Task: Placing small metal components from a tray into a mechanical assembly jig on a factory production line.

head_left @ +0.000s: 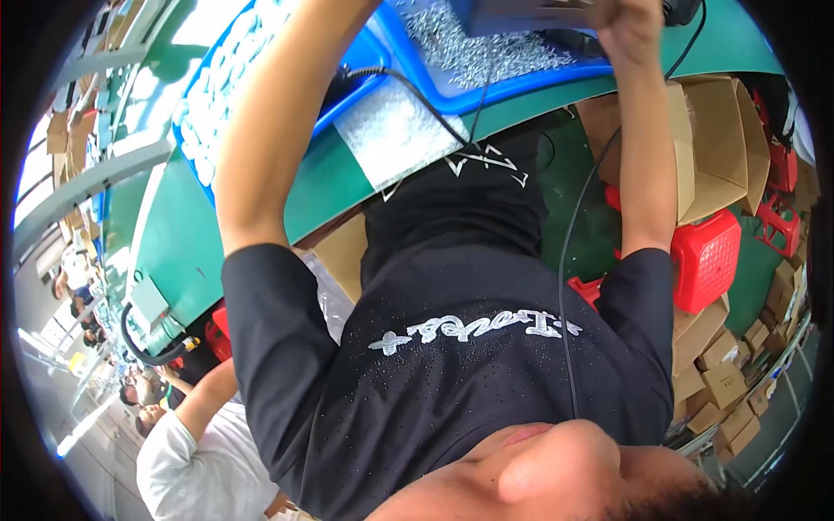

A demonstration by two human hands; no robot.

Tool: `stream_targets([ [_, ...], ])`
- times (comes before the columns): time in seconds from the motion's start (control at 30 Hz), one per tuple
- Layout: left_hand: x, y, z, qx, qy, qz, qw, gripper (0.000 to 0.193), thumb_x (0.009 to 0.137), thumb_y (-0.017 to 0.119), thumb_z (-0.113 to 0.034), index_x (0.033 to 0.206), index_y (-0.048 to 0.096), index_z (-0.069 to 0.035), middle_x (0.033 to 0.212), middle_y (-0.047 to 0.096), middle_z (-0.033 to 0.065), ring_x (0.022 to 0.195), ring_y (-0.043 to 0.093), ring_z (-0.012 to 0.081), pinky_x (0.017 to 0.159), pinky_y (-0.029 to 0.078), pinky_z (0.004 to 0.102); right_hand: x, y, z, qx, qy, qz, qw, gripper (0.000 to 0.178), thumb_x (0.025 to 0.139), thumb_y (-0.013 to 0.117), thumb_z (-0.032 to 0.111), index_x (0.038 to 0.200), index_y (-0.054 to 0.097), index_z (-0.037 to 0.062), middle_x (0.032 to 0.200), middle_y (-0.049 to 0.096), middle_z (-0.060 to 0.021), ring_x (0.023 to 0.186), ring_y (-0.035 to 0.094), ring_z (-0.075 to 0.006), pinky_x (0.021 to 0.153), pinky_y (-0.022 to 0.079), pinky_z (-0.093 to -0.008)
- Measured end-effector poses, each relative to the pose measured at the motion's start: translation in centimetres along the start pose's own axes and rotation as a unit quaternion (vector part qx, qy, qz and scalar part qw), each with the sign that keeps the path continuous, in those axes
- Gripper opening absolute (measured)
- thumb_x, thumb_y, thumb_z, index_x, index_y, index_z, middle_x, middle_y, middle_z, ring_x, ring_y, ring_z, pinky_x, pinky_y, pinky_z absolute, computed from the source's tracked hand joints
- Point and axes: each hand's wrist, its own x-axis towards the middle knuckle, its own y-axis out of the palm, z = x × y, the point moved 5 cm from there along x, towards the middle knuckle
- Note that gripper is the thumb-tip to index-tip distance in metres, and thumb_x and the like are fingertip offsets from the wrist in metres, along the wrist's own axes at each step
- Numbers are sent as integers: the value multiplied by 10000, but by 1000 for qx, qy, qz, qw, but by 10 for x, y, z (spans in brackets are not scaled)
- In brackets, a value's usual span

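My left forearm [269, 139] reaches over the green table, and its hand lies beyond the top edge of the view. At the top, my right hand [630, 30] is slightly blurred, with its fingers curled in. It is beside the end of a grey box-like object [530, 17], which the top edge cuts off. What the fingers hold is hidden. Below them is a blue tray [460, 104] holding many small silver screw-like pieces [452, 52]. Near my left forearm, another blue tray [207, 189] contains white rounded parts [204, 117].
A white foam-like sheet [395, 130] lies at the edge of the green table [178, 252]. A dark cable [569, 252] runs down across my shirt. Open cartons [717, 148] and a red stool [708, 260] stand to the right. A person in white [204, 460] works at lower left.
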Motion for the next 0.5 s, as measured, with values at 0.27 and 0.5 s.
stream_targets([
  [0.27, -30, -78, 28, 107, 7, -200, 974, 937, 547, 761, -162, 1421, 429, -93, 1308, 495, 204, 1162, 503, 400, 990, 423, 501, 26, 12, -49, -107, 105, 155, 977, 747, 987, 658, 328, 1585, 347, 6, 1616, 376, -196, 1470, 371, -306, 1203, 287, -408],
  [0.5, -53, -117, -26, 120, 46, -105, 986, 897, 697, 752, -41, 1514, 390, -115, 1448, 519, 186, 1179, 614, 355, 1061, 486, 475, 11, 1, -55, -215, 167, 315, 909, 642, 1009, 628, 336, 1532, 427, 23, 1578, 411, -222, 1445, 397, -399, 1194, 325, -463],
])
